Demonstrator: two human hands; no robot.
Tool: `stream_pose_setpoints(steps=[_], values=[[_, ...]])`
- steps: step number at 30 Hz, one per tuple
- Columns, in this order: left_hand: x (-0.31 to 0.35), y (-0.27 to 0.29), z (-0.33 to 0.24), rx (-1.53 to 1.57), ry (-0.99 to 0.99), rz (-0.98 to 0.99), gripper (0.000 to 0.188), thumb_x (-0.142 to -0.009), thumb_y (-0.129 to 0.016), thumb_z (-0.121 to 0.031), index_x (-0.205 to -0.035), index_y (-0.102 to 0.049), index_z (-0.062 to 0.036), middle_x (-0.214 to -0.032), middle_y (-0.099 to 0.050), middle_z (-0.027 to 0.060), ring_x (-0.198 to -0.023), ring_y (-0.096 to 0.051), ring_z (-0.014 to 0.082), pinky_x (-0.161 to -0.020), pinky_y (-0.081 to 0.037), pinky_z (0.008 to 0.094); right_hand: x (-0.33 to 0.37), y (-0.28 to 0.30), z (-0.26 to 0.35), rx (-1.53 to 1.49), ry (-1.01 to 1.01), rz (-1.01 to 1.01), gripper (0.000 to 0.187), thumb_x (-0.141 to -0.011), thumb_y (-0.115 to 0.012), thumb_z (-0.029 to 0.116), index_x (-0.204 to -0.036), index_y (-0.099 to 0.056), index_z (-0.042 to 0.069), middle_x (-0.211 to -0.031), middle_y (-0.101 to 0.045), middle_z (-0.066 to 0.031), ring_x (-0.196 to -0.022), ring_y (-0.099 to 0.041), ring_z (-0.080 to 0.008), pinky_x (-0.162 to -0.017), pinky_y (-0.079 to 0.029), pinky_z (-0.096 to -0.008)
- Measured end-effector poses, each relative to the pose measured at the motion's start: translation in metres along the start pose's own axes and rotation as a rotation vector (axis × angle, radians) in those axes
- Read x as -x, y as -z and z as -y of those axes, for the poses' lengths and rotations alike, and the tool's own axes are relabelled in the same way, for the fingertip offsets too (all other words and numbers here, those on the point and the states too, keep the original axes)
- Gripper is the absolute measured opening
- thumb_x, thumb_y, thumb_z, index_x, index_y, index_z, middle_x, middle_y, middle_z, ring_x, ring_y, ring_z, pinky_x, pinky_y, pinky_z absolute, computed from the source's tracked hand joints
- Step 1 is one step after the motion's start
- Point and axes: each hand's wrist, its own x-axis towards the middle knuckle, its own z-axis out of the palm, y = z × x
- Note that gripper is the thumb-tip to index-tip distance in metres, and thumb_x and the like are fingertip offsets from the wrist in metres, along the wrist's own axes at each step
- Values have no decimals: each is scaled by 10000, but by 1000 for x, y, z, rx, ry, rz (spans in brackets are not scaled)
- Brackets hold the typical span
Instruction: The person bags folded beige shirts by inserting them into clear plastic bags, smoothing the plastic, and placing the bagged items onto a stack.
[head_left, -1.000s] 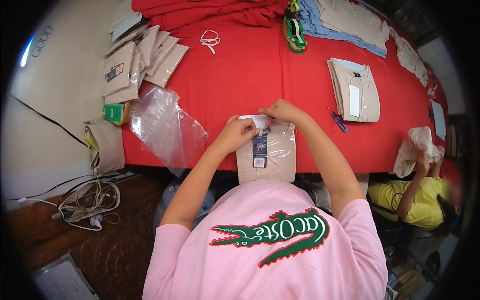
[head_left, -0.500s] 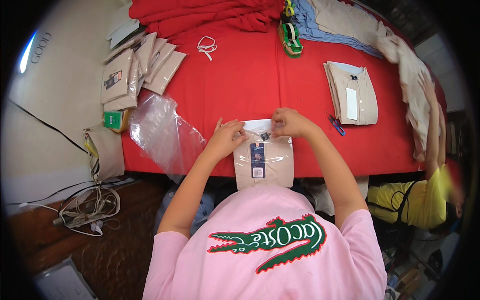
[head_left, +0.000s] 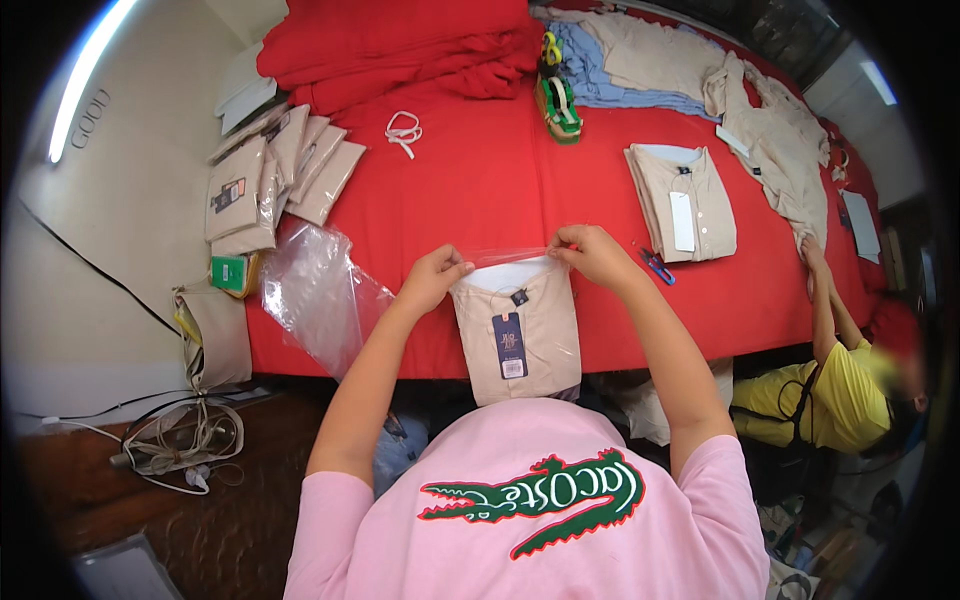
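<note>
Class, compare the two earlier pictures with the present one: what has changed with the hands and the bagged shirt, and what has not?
The left hand and right hand have spread apart along the clear bag's top flap, both pinching it. The bagged beige shirt has slid slightly up the table. The empty plastic bags and folded shirt stayed put.

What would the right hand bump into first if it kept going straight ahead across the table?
Probably the folded beige shirt lying further along the red table. The right hand points roughly that way, though the blue scissors lie close by its side.
</note>
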Motion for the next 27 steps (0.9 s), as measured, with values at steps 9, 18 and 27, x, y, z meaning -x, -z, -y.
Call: stream_pose_setpoints(steps=[9, 18, 27], values=[[44, 61, -223, -466, -689, -211, 179, -985, -778, -127, -930, -666, 2, -1057, -796, 79, -997, -738, 246, -898, -549, 389, 17, 126, 142, 68, 341, -223, 164, -991, -754, 85, -1123, -828, 22, -975, -810, -122, -927, -760, -230, -870, -591, -351], [97, 30, -196, -868, -1023, -522, 137, -838, -838, -56, -901, -717, -68, -1150, -771, 58, -1124, -707, 300, -975, -540, 434, 72, 92, 122, 536, 730, -546, 220, -882, -768, 38, -1054, -844, 151, -1028, -831, -71, -991, -783, -259, -905, -614, -401], [146, -41, 10, -659, -425, 7, 261, -932, -799, -262, -1084, -744, -57, -1269, -712, 104, -1227, -654, 336, -1141, -461, 503, 197, -92, -8, 349, 214, -89, 251, -896, -723, 97, -1132, -807, 85, -1228, -786, -90, -1191, -708, -279, -1098, -498, -486]])
